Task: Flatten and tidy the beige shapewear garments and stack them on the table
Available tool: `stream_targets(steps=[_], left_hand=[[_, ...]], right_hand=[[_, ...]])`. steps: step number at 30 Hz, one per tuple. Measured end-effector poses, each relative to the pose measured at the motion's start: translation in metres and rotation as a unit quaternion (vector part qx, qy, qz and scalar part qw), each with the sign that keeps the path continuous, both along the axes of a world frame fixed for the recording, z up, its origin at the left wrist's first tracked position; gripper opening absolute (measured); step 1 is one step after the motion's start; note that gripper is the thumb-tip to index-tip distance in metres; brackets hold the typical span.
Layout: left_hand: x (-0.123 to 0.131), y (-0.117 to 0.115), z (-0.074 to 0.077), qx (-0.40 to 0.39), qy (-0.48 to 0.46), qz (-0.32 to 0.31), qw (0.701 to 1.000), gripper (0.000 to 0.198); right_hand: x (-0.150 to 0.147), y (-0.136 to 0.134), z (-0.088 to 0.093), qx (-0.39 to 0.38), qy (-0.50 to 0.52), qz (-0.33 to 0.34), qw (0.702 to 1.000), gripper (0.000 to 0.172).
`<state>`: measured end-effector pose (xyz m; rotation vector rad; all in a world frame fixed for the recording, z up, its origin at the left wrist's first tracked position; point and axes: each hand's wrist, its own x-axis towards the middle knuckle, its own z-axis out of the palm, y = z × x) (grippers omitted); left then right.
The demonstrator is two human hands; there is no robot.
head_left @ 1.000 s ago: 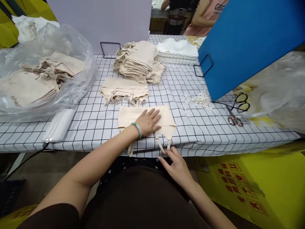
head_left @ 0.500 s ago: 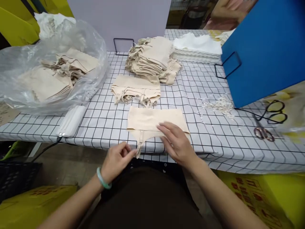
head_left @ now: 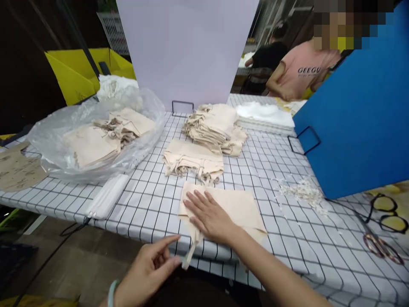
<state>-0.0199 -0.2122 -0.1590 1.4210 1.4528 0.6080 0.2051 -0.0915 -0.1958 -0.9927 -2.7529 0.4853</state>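
The bench [head_left: 287,238] in front of me is covered with a white cloth in a black grid. On it, a big blue board [head_left: 358,128] stands to my right and a pale board [head_left: 188,47] stands upright at the far edge. To my left lies a clear plastic bag [head_left: 51,136] with beige fabric pieces inside. Near the pale board is a tall stack of folded beige garments [head_left: 214,125], with a stack of white pieces [head_left: 265,115] just beside it. A smaller pile [head_left: 193,160] sits nearer to me. Right at the front edge lies a single beige garment [head_left: 239,204], spread flat. My right hand [head_left: 209,215] rests on its left part, open, palm down, fingers together and pointing away from me. My left hand [head_left: 147,270] is below the bench edge, loosely curled with the forefinger out. Its thumb is at the garment's strap [head_left: 191,255], which hangs over the edge, but I cannot tell whether I actually grip it. A flat white device [head_left: 107,196] lies near the bag. Scissors [head_left: 381,245] lie far right, with a scatter of white scraps [head_left: 303,192] between them and the garment.
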Motion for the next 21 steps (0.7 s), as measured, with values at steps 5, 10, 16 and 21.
stream_targets(steps=[5, 10, 16, 21], left_hand=[[-0.015, 0.123, 0.020, 0.276, 0.144, 0.076, 0.947, 0.029], [-0.014, 0.274, 0.016, 0.240, 0.309, 0.120, 0.912, 0.035], [-0.004, 0.347, 0.002, 0.218, 0.340, 0.114, 0.908, 0.043], [0.021, 0.350, 0.008, 0.307, 0.292, -0.026, 0.906, 0.040]], right_hand=[[0.002, 0.024, 0.001, 0.069, 0.195, -0.071, 0.976, 0.036], [0.020, 0.126, 0.013, 0.076, 0.269, -0.376, 0.884, 0.019], [0.025, 0.206, -0.002, 0.083, 0.212, -0.499, 0.836, 0.021], [0.012, 0.210, -0.008, 0.103, 0.191, -0.481, 0.850, 0.007]])
